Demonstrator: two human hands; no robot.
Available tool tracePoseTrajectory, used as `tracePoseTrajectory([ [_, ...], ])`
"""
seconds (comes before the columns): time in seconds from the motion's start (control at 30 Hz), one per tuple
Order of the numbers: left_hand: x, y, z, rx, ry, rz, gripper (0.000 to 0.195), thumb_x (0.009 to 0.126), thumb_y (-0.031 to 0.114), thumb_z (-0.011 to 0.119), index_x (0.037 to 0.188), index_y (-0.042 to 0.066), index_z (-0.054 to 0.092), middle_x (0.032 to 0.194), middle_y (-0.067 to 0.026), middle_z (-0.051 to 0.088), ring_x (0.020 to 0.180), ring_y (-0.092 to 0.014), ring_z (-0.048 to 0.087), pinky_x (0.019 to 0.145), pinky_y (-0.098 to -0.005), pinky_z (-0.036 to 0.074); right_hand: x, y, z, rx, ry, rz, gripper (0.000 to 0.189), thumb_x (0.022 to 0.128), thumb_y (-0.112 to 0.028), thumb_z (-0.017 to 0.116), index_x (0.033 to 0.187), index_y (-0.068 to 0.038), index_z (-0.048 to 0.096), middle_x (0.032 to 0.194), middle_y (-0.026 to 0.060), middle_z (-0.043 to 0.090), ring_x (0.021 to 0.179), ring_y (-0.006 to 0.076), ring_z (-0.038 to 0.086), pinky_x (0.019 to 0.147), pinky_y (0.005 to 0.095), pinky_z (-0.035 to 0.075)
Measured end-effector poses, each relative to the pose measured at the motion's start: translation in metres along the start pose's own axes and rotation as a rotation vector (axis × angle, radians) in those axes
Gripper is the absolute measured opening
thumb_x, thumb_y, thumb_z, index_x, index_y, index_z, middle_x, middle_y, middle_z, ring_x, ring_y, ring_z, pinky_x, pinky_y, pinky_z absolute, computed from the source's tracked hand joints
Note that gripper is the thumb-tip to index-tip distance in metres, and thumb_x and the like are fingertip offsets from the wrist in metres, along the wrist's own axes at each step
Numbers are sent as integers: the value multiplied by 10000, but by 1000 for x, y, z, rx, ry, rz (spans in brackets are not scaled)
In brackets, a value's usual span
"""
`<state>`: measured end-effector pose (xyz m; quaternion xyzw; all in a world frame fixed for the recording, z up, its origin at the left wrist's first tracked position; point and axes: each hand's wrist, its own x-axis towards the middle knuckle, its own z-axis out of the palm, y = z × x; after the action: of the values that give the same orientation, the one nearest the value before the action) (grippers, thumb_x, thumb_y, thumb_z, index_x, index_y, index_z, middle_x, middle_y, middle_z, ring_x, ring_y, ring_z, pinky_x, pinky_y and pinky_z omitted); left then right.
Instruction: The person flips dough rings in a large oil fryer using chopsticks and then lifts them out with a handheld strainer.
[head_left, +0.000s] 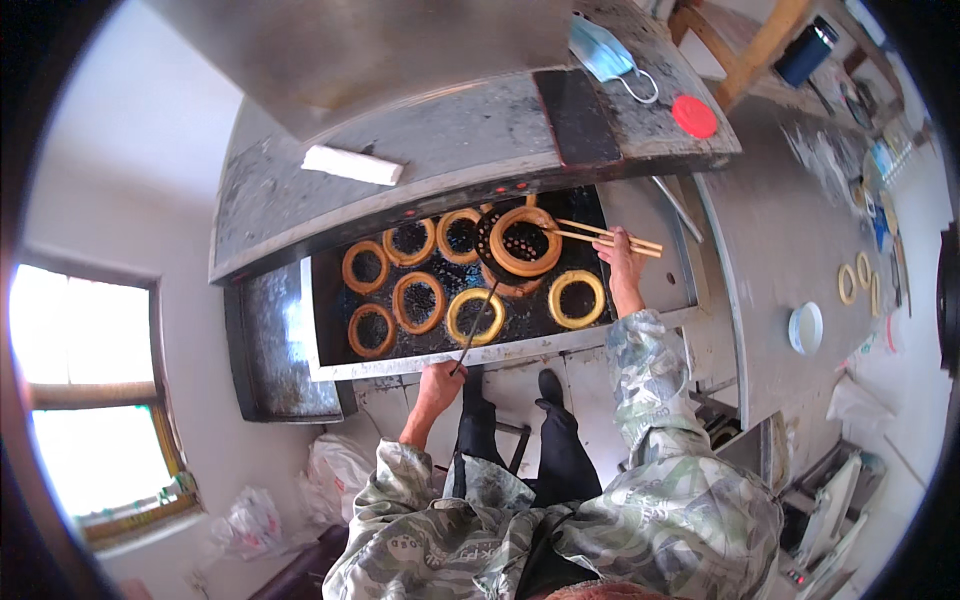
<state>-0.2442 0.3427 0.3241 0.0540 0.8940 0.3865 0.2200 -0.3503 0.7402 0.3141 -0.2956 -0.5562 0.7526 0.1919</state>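
Note:
My left hand (441, 386) grips the thin handle of a perforated skimmer (486, 244), whose round black head is over a rectangular fryer of dark oil. A browned dough ring (499, 259) rests on the skimmer. In my right hand (621, 262) is a pair of wooden chopsticks (600, 234), their tips at that ring's right side. Several more rings float in the fryer (397, 365): browned ones such as the dough ring at the left (365, 268), and two paler yellow ones, a ring near the front edge (457, 330) and a ring at the right (576, 300).
Behind the fryer, a grey ledge (450, 135) holds a white roll (352, 165), a dark flat panel (576, 116), a blue face mask (600, 46) and a red lid (694, 116). On the metal table (772, 225) at right are a white bowl (805, 328) and pale dough rings (847, 285).

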Motion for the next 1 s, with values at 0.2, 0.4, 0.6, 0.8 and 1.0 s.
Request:
tracePoseTrajectory([
  [0.2,-64,-21,9,-48,161,-80,154,765,176,589,846,73,670,757,-194,629,719,-351,631,654,-398,489,-40,-17,32,-109,-95,-1,336,936,-319,517,1093,-28,578,926,130,668,748,221,686,608,248,513],
  [0.4,-95,-52,-13,-146,115,-206,168,739,170,587,840,68,672,757,-204,626,777,-384,614,676,-424,485,-81,9,83,-183,-134,-27,283,917,-247,555,1037,6,596,849,125,674,693,190,679,570,236,510],
  [0.6,-145,-66,-83,-219,234,-291,166,730,134,578,838,48,669,709,-199,618,695,-356,621,630,-415,477,-120,6,183,-144,-297,15,331,939,-284,525,1073,15,573,879,144,673,698,202,682,550,221,505],
  [0.8,-193,-89,-146,-292,492,-405,183,722,117,577,853,24,665,678,-191,607,615,-288,618,601,-367,476,-165,29,322,-122,-549,109,367,947,-298,502,1127,18,548,945,143,665,746,219,680,608,250,518],
  [1.0,-243,-138,-194,-251,692,-550,180,707,104,557,826,15,659,666,-182,592,573,-256,585,566,-351,450,-269,67,452,-95,-778,207,322,975,-277,450,1125,-7,540,959,136,663,772,205,683,595,242,527],
])
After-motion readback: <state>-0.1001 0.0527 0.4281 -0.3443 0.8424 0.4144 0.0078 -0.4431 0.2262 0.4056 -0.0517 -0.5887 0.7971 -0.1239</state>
